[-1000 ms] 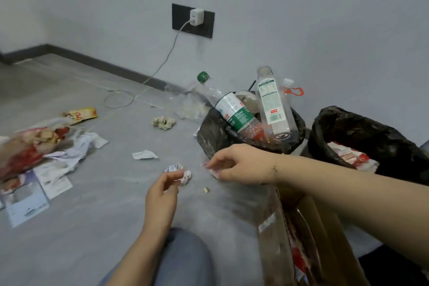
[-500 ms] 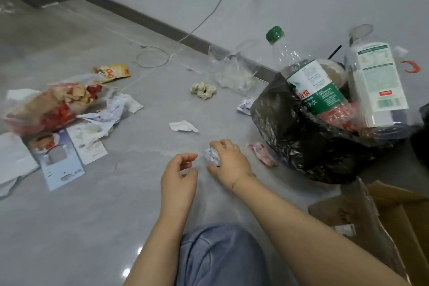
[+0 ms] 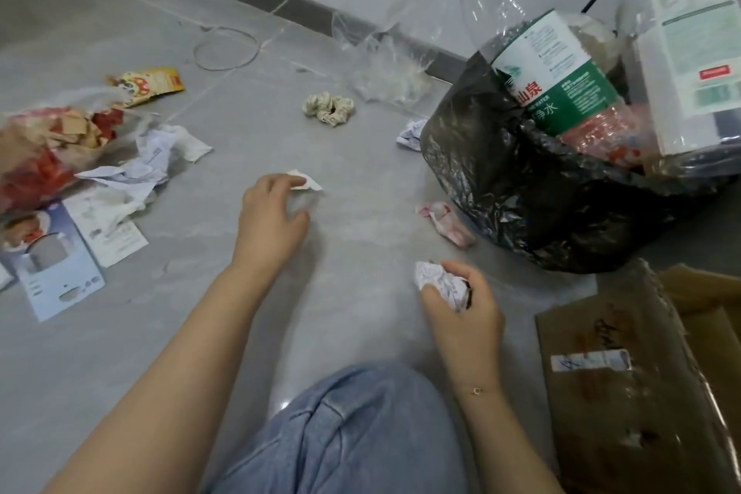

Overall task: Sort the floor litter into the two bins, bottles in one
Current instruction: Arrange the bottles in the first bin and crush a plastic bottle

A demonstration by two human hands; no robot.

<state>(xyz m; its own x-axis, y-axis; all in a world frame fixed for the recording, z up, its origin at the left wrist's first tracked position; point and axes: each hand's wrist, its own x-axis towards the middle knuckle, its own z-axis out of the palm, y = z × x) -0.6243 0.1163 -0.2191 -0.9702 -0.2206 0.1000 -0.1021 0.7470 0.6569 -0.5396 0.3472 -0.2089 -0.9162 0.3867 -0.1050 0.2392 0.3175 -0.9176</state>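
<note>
My right hand (image 3: 465,309) grips a crumpled white paper ball (image 3: 435,279) just above the floor. My left hand (image 3: 272,213) reaches forward, its fingertips touching a small white paper scrap (image 3: 306,180) on the grey floor. A bin lined with a black bag (image 3: 513,180) stands at the right, with a green-capped clear bottle (image 3: 537,56) and a white-labelled bottle (image 3: 689,52) sticking out of it. A pink wrapper (image 3: 447,223) lies by the bin's foot.
At the left lie a bag of red wrappers (image 3: 44,148), crumpled papers (image 3: 148,164), cards (image 3: 56,269) and a yellow packet (image 3: 150,86). A beige scrunchie (image 3: 328,108), a clear plastic bag (image 3: 385,64) and a cable loop (image 3: 226,48) lie farther back. A cardboard box (image 3: 625,373) stands at the right.
My right hand took the crumpled paper ball off the floor and drew back toward me. My left hand moved forward to the white scrap. The view tilted down and closer.
</note>
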